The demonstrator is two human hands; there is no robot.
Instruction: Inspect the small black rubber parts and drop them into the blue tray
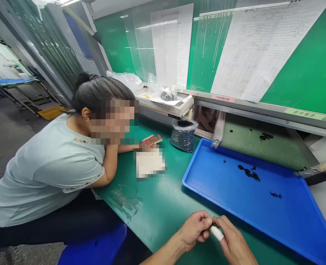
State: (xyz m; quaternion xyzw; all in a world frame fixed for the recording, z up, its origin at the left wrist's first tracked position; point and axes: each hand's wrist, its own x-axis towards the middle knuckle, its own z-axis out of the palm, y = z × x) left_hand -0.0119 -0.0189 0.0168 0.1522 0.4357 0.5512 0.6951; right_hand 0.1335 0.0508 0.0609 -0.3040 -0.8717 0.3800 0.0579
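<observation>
My left hand [194,230] and my right hand [231,244] meet at the bottom of the view, above the green workbench [157,213]. Their fingertips pinch a small dark part [214,223], mostly hidden by the fingers. A white wrapping [217,233] covers one finger of my right hand. Just beyond my hands lies a blue plastic tray [192,162], and several black pieces [248,172] are scattered inside it. My hands are above the bench, apart from the tray.
A green ribbed conveyor belt [262,147] feeds toward the tray. A co-worker [41,173] sits at the bench's left with a phone [151,140]. A clear bag of black pieces [183,136] stands beside the belt. A pixelated white patch [150,162] lies on the bench.
</observation>
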